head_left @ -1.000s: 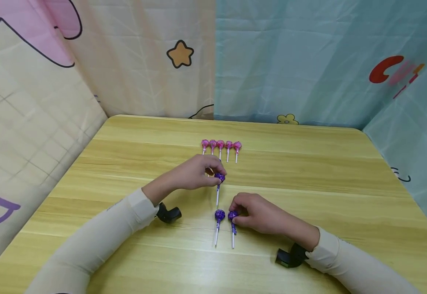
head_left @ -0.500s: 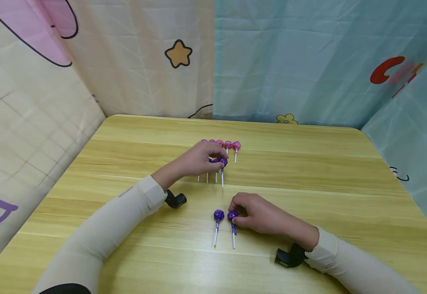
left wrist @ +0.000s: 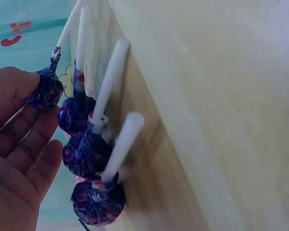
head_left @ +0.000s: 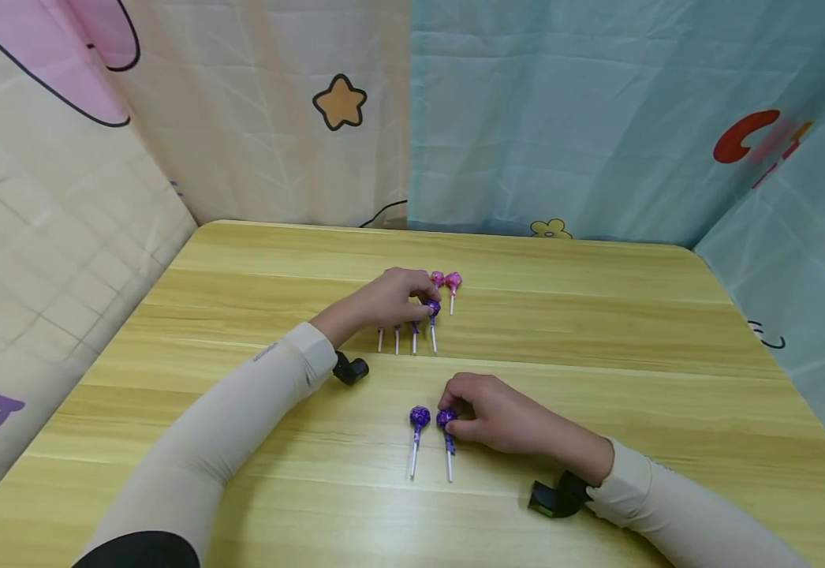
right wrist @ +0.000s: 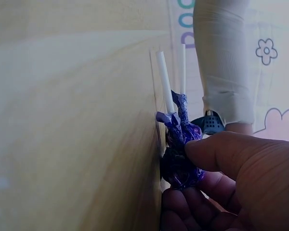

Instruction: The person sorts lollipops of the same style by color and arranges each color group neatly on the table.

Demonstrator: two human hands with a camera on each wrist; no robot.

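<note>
My left hand pinches a purple-wrapped lollipop by its head, thumb on the near side, stick toward me. In the left wrist view that lollipop is at the end of a row of three other purple lollipops, whose heads the hand partly hides in the head view. Nearer to me, my right hand holds the head of another purple lollipop between thumb and fingers, close to the tabletop. Just left of it lies one more purple lollipop, stick toward me.
Behind the left hand lies a row of pink lollipops, mostly covered by that hand. The wooden table reaches back to printed curtains. A black wrist camera sits under the left sleeve, another black wrist camera under the right.
My left hand has carried its purple lollipop away from me, to the right end of the purple row behind. The right hand has stayed on its lollipop.
</note>
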